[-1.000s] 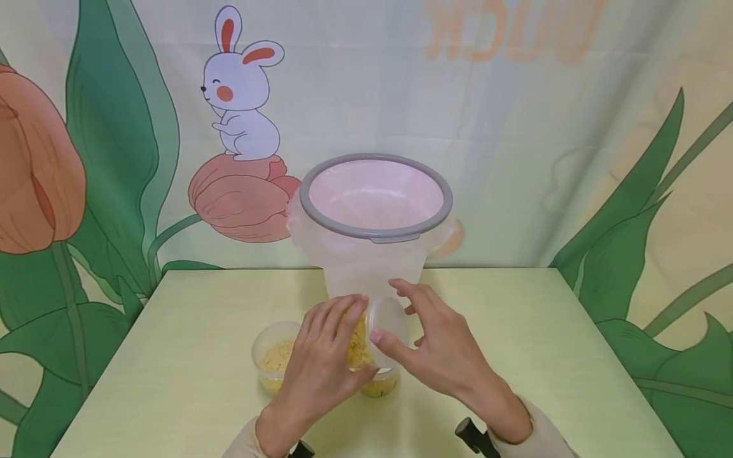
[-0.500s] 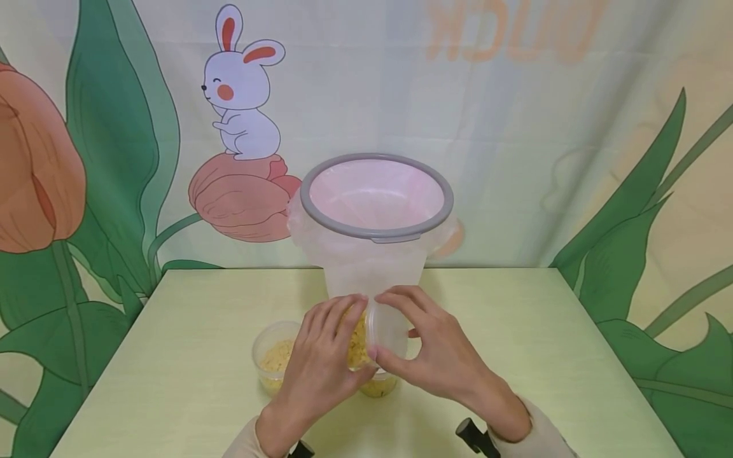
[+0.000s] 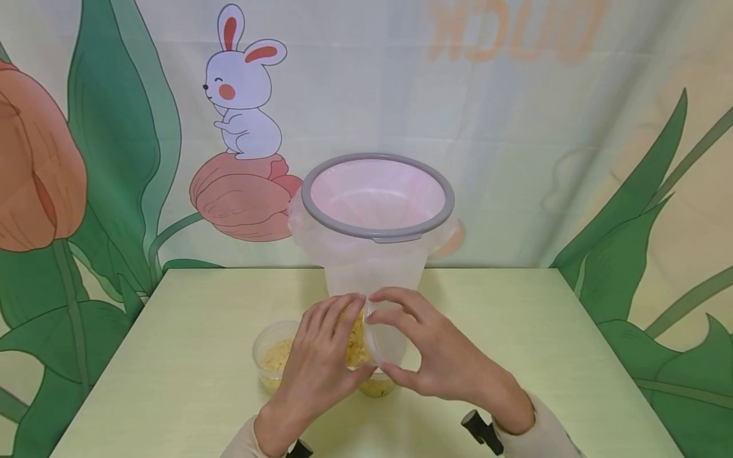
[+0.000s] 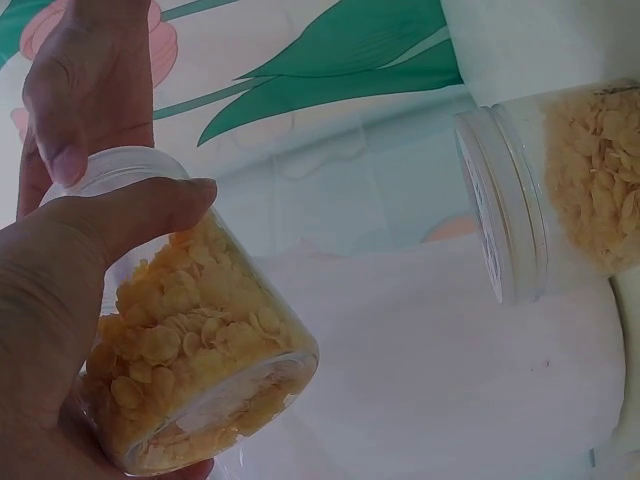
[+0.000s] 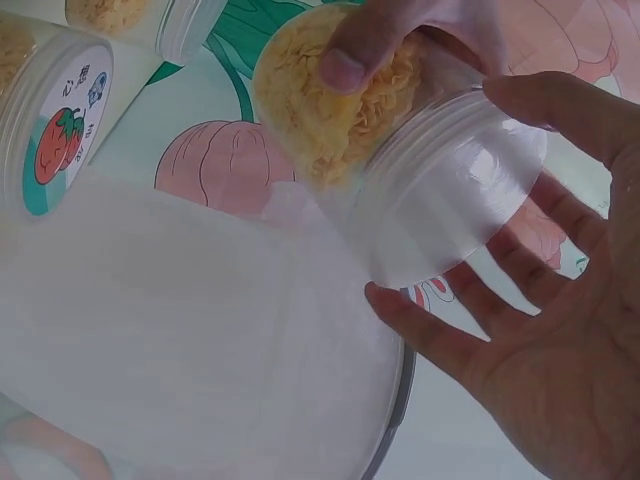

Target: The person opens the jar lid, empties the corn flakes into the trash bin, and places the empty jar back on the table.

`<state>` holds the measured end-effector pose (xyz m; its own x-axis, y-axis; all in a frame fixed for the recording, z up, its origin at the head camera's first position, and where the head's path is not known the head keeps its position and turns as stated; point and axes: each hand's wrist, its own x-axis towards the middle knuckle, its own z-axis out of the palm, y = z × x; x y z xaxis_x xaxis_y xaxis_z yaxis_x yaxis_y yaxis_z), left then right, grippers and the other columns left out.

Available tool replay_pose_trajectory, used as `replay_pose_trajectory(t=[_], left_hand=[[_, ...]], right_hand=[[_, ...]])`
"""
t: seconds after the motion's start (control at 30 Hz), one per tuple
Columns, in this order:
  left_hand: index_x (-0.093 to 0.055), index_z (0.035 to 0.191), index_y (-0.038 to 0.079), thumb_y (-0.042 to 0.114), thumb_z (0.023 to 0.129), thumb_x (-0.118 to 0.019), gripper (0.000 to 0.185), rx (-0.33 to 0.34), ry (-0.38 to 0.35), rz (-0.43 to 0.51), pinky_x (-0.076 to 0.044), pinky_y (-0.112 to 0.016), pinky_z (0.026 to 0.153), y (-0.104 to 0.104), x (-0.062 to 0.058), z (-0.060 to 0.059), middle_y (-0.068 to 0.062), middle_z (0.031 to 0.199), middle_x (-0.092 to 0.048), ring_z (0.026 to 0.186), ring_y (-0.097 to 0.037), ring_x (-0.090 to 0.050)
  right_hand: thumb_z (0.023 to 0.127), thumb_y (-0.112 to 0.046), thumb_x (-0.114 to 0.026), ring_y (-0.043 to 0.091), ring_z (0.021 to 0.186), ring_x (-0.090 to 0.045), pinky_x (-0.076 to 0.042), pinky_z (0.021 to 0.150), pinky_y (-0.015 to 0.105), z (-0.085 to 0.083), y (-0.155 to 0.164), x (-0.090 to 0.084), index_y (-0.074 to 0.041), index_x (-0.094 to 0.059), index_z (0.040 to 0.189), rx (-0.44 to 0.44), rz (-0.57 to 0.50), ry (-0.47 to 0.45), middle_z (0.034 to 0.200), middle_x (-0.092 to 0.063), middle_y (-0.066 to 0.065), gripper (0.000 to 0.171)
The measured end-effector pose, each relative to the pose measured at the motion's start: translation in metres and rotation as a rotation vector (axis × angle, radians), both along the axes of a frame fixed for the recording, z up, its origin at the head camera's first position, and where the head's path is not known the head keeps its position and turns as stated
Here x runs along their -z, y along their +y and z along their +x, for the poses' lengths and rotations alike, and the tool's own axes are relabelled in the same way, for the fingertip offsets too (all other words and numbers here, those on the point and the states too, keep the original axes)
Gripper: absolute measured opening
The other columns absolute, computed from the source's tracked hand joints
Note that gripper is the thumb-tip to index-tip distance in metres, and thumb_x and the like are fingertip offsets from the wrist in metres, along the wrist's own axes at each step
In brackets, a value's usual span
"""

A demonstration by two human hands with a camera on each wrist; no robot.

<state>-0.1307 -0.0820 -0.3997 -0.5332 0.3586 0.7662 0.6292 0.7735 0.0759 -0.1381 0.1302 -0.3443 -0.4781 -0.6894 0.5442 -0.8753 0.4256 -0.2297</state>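
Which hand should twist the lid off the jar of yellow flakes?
Probably the right hand: its fingers already curl around the lid. The left hand grips the jar body, so it is better placed for steadying.

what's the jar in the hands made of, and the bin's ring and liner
Jar: looks like clear glossy plastic, since the yellow flakes show through its wall. Bin ring: grey, matte, probably rigid plastic. Liner: thin translucent film, pinkish inside, creased and draped over the rim.
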Motion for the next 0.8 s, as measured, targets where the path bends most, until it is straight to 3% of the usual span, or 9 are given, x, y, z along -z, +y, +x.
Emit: replay_pose_trajectory(t=[0.17, 0.4, 0.5, 0.63, 0.73, 0.8], left_hand=[[-0.048, 0.137, 0.007, 0.035, 0.051, -0.094, 0.102, 0.001, -0.008, 0.002, -0.043, -0.044, 0.104, 0.0, 0.0, 0.0, -0.007, 0.136, -0.054, 0.121, -0.028, -0.052], [-0.048, 0.138, 0.007, 0.035, 0.05, -0.095, 0.104, 0.007, -0.011, 0.01, -0.042, -0.044, 0.105, 0.0, 0.0, 0.0, -0.008, 0.136, -0.054, 0.122, -0.028, -0.051], [-0.048, 0.138, 0.007, 0.039, 0.052, -0.094, 0.103, 0.01, -0.012, 0.013, -0.042, -0.044, 0.105, 0.0, 0.0, 0.0, -0.008, 0.136, -0.054, 0.121, -0.028, -0.052], [-0.048, 0.138, 0.007, 0.038, 0.054, -0.093, 0.101, 0.009, -0.012, 0.017, -0.042, -0.044, 0.104, 0.0, -0.001, 0.0, -0.008, 0.136, -0.054, 0.12, -0.028, -0.052], [-0.047, 0.139, 0.007, 0.033, 0.052, -0.092, 0.101, 0.01, -0.011, 0.018, -0.042, -0.044, 0.104, 0.0, -0.001, 0.0, -0.008, 0.136, -0.054, 0.121, -0.028, -0.051], [-0.047, 0.14, 0.007, 0.033, 0.051, -0.093, 0.103, 0.009, -0.011, 0.016, -0.042, -0.044, 0.104, -0.001, -0.001, 0.001, -0.008, 0.136, -0.054, 0.121, -0.028, -0.051]], right_hand=[[0.07, -0.013, -0.083, 0.022, 0.136, -0.04, -0.044, 0.107, 0.036, -0.002, 0.0, 0.001, -0.015, -0.054, 0.123, -0.056, 0.026, 0.032, 0.144, -0.042, 0.006, 0.06], [0.072, -0.024, -0.079, 0.025, 0.139, -0.039, -0.047, 0.105, 0.041, 0.001, -0.001, -0.001, -0.017, -0.05, 0.135, -0.02, 0.0, 0.054, 0.149, -0.039, 0.009, 0.07], [0.075, -0.034, -0.077, 0.022, 0.133, -0.046, -0.051, 0.099, 0.042, 0.005, -0.003, -0.005, -0.018, -0.045, 0.142, 0.044, -0.056, 0.023, 0.151, -0.038, 0.008, 0.076], [0.082, -0.043, -0.072, 0.021, 0.131, -0.05, -0.05, 0.1, 0.044, 0.011, -0.004, -0.011, -0.021, -0.042, 0.145, 0.182, -0.118, -0.059, 0.151, -0.04, 0.004, 0.074], [0.085, -0.044, -0.069, 0.021, 0.133, -0.049, -0.049, 0.102, 0.047, 0.013, -0.006, -0.014, -0.024, -0.042, 0.146, 0.275, -0.127, -0.124, 0.149, -0.043, 0.0, 0.069], [0.086, -0.046, -0.067, 0.02, 0.128, -0.053, -0.053, 0.096, 0.043, 0.013, -0.006, -0.014, -0.027, -0.041, 0.146, 0.317, -0.121, -0.177, 0.147, -0.044, -0.002, 0.068]])
